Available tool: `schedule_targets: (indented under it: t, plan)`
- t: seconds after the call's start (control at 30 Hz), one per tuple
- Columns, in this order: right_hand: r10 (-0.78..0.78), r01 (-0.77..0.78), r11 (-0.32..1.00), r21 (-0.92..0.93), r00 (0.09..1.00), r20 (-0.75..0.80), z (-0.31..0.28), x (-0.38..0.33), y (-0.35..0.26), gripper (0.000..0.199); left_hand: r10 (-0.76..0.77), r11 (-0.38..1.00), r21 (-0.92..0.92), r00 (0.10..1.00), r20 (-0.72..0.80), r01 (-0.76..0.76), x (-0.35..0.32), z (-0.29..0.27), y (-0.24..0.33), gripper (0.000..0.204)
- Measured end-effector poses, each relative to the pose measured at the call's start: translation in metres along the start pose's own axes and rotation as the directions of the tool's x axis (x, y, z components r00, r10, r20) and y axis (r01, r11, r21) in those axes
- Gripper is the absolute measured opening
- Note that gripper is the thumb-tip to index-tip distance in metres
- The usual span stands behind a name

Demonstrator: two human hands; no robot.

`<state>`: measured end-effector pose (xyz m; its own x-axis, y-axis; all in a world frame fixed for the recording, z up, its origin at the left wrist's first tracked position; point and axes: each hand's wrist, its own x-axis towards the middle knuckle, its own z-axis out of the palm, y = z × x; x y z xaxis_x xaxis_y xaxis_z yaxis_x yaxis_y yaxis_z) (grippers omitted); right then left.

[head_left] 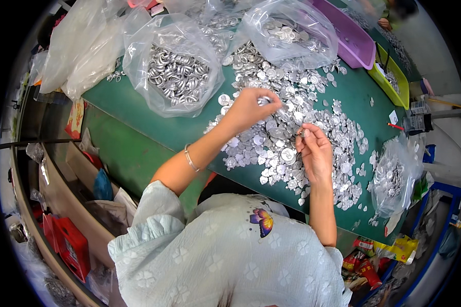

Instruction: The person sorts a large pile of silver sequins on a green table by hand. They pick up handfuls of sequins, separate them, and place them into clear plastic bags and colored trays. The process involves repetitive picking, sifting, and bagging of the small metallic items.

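Observation:
My left hand (pixel 252 108) is closed above a spread pile of silver metal charms (pixel 271 146). Shiny ring-like metal pieces (pixel 264 101) show in the curl of its fingers, their exact shape partly hidden. To its right, my right hand (pixel 316 152) pinches a small silver charm (pixel 304 133) between thumb and fingers, just over the pile. The charms are flat; some are round like medals, others smaller with scalloped edges. Beyond my left hand, an open clear plastic bag (pixel 212 92) holds many thick silver rings (pixel 176 74).
Another clear bag (pixel 292 38) of round pieces lies on the green table (pixel 148 123). A purple bin (pixel 351 41) and a yellow-green bin (pixel 394 84) line the far right. A bag of charms (pixel 392 176) sits at the right edge. Another person's hand (pixel 384 23) shows far right.

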<state>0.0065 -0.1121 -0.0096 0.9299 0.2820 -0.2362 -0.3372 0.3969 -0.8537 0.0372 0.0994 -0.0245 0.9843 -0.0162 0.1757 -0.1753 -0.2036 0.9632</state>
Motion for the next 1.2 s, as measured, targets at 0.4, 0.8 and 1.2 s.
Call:
schedule_targets:
  t: [0.4, 0.8, 1.2]
  plan:
    - [-0.484, 0.436, 0.489, -0.755, 0.856, 0.18, 0.025, -0.021, 0.015, 0.014, -0.394, -0.109, -0.732, 0.647, 0.653, 0.673, -0.064, 0.06, 0.029, 0.022]
    - [-0.547, 0.474, 0.648, -0.597, 0.834, 0.069, 0.025, -0.035, 0.015, 0.017, -0.551, -0.137, -0.812, 0.638, 0.539, 0.567, -0.078, 0.079, 0.047, 0.022]
    - [-0.413, 0.344, 0.494, -0.798, 0.901, 0.133, 0.008, 0.006, -0.001, 0.019, -0.48, -0.314, -0.847, 0.698, 0.532, 0.429, -0.098, 0.08, 0.037, 0.017]
